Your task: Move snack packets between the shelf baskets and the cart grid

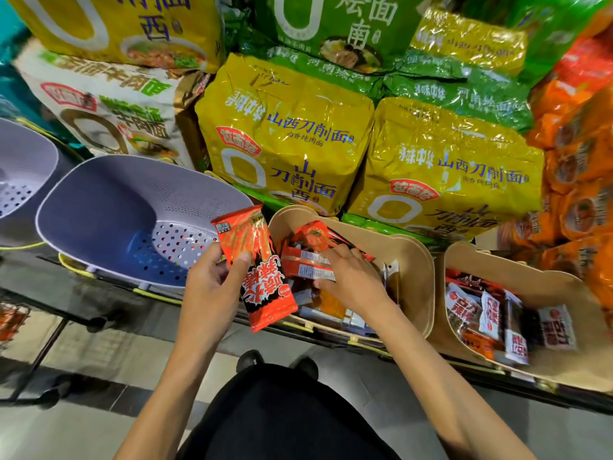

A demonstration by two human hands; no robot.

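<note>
**A:** Where do we find the snack packets?

**B:** We see one red packet [262, 277] in the left hand [209, 287]. It is held tilted in front of the shelf [157, 294], between the purple basket [99, 207] and the beige basket [416, 260]. The thumb presses its front and the fingers curl behind it.

**A:** And the right hand [351, 280]?

**B:** We see it down inside that beige basket, fingers curled over a second red packet [306, 260] with the thumb under its edge (the white label faces us). It sits above a pile of other packets [331, 307].

**A:** What do we notice about the purple basket?

**B:** We see its perforated floor and pale rim, and a second purple one [23, 167] to its left, cut off by the frame.

**A:** Anything further right?

**B:** We see another beige basket [547, 283] holding red and white packets [491, 313]. Behind all the baskets, big yellow noodle bags [288, 137] stand side by side, with green bags [457, 91] stacked above them
</note>
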